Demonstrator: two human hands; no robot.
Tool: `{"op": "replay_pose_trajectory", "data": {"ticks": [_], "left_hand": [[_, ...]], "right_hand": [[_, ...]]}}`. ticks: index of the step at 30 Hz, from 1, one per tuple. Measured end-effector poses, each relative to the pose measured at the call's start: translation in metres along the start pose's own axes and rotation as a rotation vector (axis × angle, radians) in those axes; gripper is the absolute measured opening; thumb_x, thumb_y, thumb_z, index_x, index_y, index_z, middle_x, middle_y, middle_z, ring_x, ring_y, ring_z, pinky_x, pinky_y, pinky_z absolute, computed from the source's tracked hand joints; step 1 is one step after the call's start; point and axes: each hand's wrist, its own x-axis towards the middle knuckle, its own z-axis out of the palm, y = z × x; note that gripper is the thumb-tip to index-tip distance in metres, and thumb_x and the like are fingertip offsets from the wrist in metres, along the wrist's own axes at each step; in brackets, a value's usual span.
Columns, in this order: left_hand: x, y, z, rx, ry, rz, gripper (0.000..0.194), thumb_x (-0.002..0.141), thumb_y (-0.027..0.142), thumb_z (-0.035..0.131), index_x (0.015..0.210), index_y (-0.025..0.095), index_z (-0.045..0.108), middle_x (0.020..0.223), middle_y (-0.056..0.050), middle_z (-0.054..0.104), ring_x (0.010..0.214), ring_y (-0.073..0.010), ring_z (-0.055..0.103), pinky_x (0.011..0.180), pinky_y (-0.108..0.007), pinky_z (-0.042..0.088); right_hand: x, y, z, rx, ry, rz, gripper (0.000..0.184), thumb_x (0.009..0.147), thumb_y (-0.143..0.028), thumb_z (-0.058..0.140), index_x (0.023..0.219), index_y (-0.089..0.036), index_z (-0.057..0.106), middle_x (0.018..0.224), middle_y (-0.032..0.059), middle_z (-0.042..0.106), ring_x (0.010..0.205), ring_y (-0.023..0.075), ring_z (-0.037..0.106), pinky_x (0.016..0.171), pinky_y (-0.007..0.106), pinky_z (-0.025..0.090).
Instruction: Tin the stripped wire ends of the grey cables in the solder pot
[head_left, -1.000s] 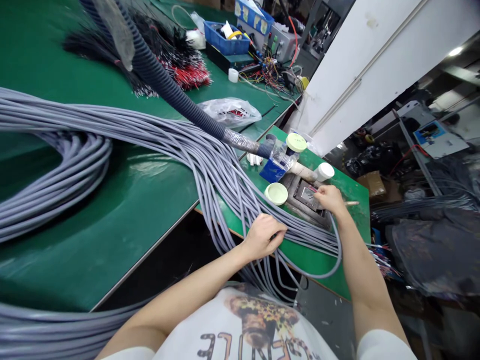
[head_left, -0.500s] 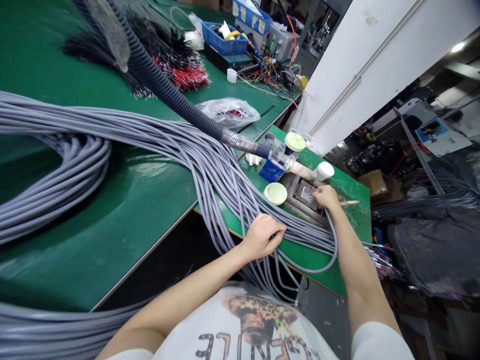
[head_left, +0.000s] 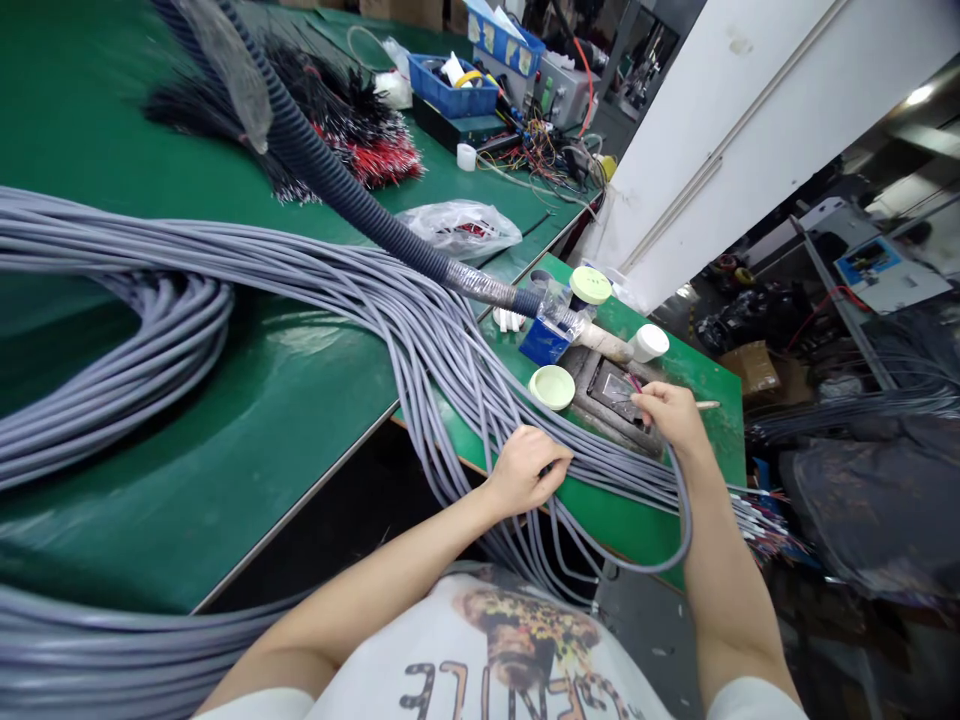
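green workbench (head_left: 247, 420) filled left of frame, grey cables (head_left: 420, 340) sweeping from far left across middle to lower right. black corrugated hose (head_left: 330, 170) ran from top left to centre, over cables. black-and-red wire bundle (head_left: 360, 130) lay upper left, blue bin (head_left: 452, 92) top centre. metal fixture (head_left: 611, 395) sat on workbench right of centre, green lid (head_left: 551, 387) just left of it. left hand (head_left: 527, 472) clenched around cables, lower centre. right hand (head_left: 670, 417) hovered at fixture's lower right, one cable looping up beneath it; fingers (head_left: 646, 398) curled, cannot tell what they gripped.
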Motion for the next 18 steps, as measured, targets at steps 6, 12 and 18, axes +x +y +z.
{"op": "replay_pose_trajectory", "data": {"ticks": [6, 12, 18], "left_hand": [[0.011, 0.018, -0.002, -0.348, 0.115, -0.214, 0.010, 0.083, 0.026, 0.061, 0.089, 0.019, 0.067, 0.077, -0.004, 0.067, 0.074, -0.0160, 0.059, 0.076, -0.034, 0.042], [0.028, 0.043, 0.016, -1.101, 0.242, -0.550, 0.028, 0.071, 0.033, 0.075, 0.092, 0.017, 0.065, 0.076, -0.001, 0.065, 0.069, -0.0120, 0.060, 0.069, -0.027, 0.048], [0.036, 0.052, 0.021, -1.154, 0.372, -0.609, 0.020, 0.071, 0.030, 0.075, 0.081, 0.016, 0.065, 0.066, 0.002, 0.061, 0.060, -0.0082, 0.055, 0.062, -0.022, 0.046]], "right_hand": [[-0.062, -0.044, 0.017, 0.586, -0.054, -0.068, 0.022, 0.076, -0.031, 0.063, 0.060, -0.017, 0.055, 0.042, -0.0051, 0.050, 0.041, 0.0081, 0.040, 0.046, 0.022, 0.031], [-0.087, -0.059, 0.036, 0.748, -0.107, -0.088, 0.021, 0.076, -0.030, 0.065, 0.062, -0.017, 0.056, 0.042, -0.0058, 0.051, 0.039, 0.0072, 0.040, 0.044, 0.021, 0.030], [-0.102, -0.063, 0.030, 0.784, -0.133, -0.089, 0.015, 0.078, -0.033, 0.063, 0.078, -0.018, 0.062, 0.047, -0.0047, 0.054, 0.041, 0.0078, 0.042, 0.043, 0.021, 0.031]]}}
